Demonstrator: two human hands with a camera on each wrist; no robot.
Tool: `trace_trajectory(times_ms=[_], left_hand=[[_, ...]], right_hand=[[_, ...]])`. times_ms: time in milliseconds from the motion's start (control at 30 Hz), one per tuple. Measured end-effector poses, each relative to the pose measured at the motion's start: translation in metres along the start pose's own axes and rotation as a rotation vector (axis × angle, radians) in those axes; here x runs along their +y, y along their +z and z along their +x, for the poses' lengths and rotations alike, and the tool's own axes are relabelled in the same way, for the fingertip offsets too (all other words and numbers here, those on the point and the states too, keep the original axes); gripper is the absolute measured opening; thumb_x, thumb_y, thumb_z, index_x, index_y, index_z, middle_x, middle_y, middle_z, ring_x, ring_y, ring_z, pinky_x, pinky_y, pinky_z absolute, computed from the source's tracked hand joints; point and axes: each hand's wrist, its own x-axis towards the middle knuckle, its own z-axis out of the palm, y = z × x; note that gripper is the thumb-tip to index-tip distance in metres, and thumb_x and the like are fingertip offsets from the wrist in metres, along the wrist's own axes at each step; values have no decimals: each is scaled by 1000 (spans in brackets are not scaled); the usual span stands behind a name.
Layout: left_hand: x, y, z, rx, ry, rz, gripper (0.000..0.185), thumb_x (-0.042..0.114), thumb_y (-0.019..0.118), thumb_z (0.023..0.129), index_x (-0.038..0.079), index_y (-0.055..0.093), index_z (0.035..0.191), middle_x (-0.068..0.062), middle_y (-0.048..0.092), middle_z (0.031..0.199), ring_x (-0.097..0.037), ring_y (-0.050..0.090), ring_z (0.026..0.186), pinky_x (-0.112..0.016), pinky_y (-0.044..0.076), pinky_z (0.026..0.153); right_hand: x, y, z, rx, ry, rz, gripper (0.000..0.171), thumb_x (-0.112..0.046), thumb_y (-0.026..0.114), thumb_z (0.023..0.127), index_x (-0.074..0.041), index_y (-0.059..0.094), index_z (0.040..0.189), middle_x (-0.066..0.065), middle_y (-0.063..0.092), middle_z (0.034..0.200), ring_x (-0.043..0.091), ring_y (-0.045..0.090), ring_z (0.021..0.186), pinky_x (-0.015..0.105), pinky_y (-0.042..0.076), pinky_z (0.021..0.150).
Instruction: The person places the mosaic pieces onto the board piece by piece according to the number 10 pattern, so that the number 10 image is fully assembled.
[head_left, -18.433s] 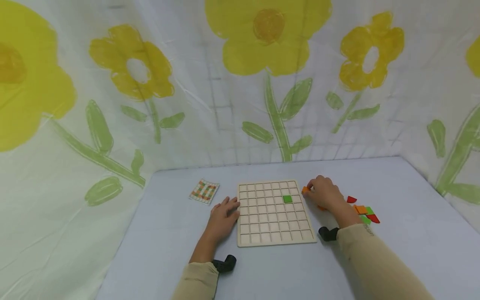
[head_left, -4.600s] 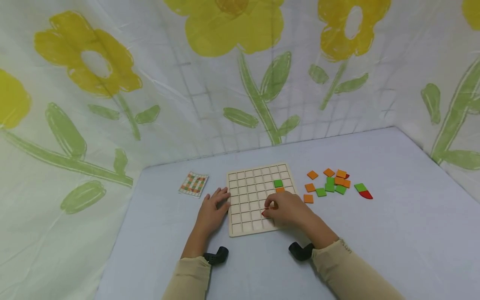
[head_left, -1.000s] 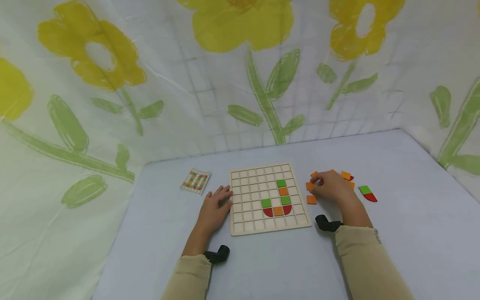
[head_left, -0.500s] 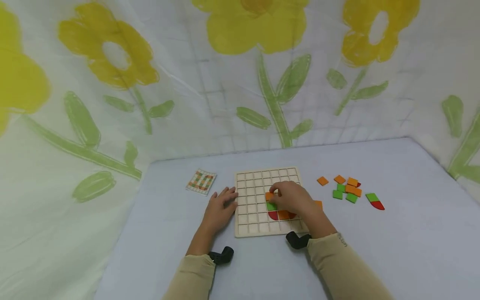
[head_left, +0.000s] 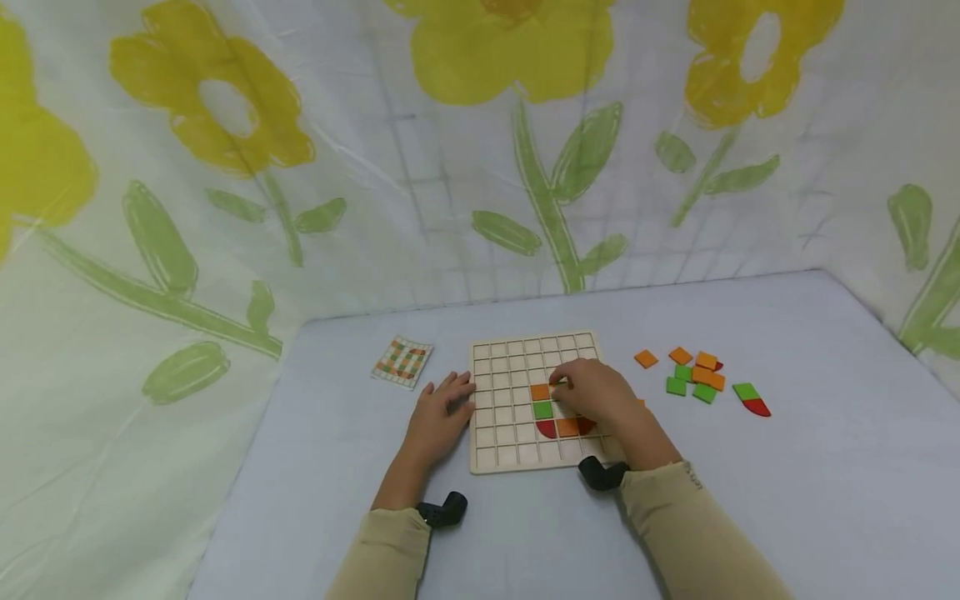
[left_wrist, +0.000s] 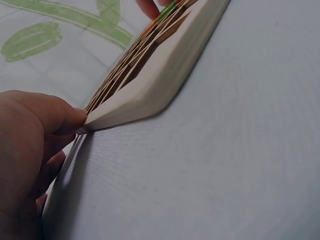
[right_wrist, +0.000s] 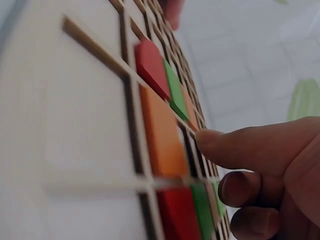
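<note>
A wooden grid board (head_left: pixel 498 433) lies on the table in the head view. My left hand (head_left: pixel 441 412) rests flat against its left edge, and its thumb (left_wrist: pixel 47 115) presses the board's rim (left_wrist: pixel 165 65). My right hand (head_left: pixel 596 398) lies over the board's right half with its fingertips beside an orange tile (head_left: pixel 540 391) that sits in a cell. Below that tile sit a green tile (head_left: pixel 543 409), a red quarter piece (head_left: pixel 547 429) and another orange tile (head_left: pixel 567 427). In the right wrist view the thumb (right_wrist: pixel 240 147) touches a grid rib next to the orange tile (right_wrist: pixel 160 135); the hand holds nothing.
Loose orange tiles (head_left: pixel 680 356) and green tiles (head_left: pixel 676 387) lie right of the board, with a green and red pair (head_left: pixel 752 400) farther right. A checked pattern card (head_left: pixel 404 362) lies left of the board. Flower-printed sheets wall in the table.
My right hand carried an orange tile from the loose pile to the board, set it into a cell above the green tile and drew back slightly to the right. The left hand stayed put.
</note>
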Motion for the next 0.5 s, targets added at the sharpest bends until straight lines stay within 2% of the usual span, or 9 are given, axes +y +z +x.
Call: trace_trajectory(times_ms=[133,267,400,500], left_hand=[[2,2,2,-4,7,-9,33,21,65,95,14,66,127,3,52,147,-20,37,144,-47,12,124],[2,3,2,-10,23,-14,34,21,64,95,13,66,128,2,51,147,-21,37,144,-48,12,124],[1,1,1,-6,15,-10,34,22,64,95,13,66,128,2,52,147,-22,38,144,-48,12,124],[0,0,0,-3,15,-16,33,21,65,95,12,66,127,1,52,147,-22,38,144,-48,13,124]], right_hand=[[25,-19,-6,15,56,51,29,-26,66,93,-14,68,120,7,67,101,21,58,83,33,49,67],[57,-39,-16,100,161,79,35,-25,64,94,-10,64,126,13,61,102,26,54,83,33,46,65],[84,-54,-27,194,239,80,41,-22,63,94,-4,60,131,20,58,111,32,53,93,40,49,74],[97,-59,-33,228,295,100,45,-21,62,94,1,57,133,23,57,115,35,53,98,47,50,82]])
